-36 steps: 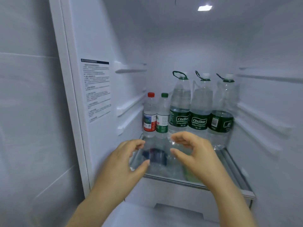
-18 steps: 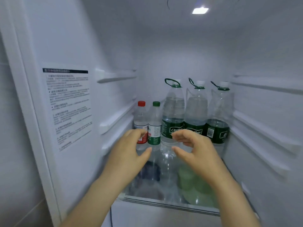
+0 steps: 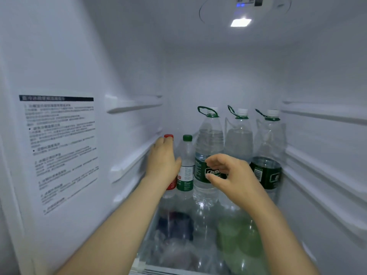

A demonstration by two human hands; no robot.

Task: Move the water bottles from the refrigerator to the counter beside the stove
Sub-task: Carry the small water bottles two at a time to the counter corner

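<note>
Five water bottles stand at the back of the fridge shelf (image 3: 208, 270). My left hand (image 3: 162, 163) wraps a small red-capped bottle (image 3: 168, 136) at the far left, thumb on its right side, covering most of it. Right beside it stands a small green-capped bottle (image 3: 186, 167). Three large bottles with green carry loops follow: left (image 3: 208, 139), middle (image 3: 239, 139) and right (image 3: 268, 155). My right hand (image 3: 228, 175) hovers in front of the left large bottle's green label, fingers loosely curled, holding nothing.
The fridge's left wall carries a printed sticker (image 3: 59, 147) and shelf rails (image 3: 135, 106); rails (image 3: 325, 114) also line the right wall. Under the glass shelf lie blurred dark and green items (image 3: 238, 241). A lamp (image 3: 240, 22) glows in the ceiling.
I have leaned further into the fridge. My left hand moved forward and up onto the red-capped bottle. My right hand advanced toward the large bottles.
</note>
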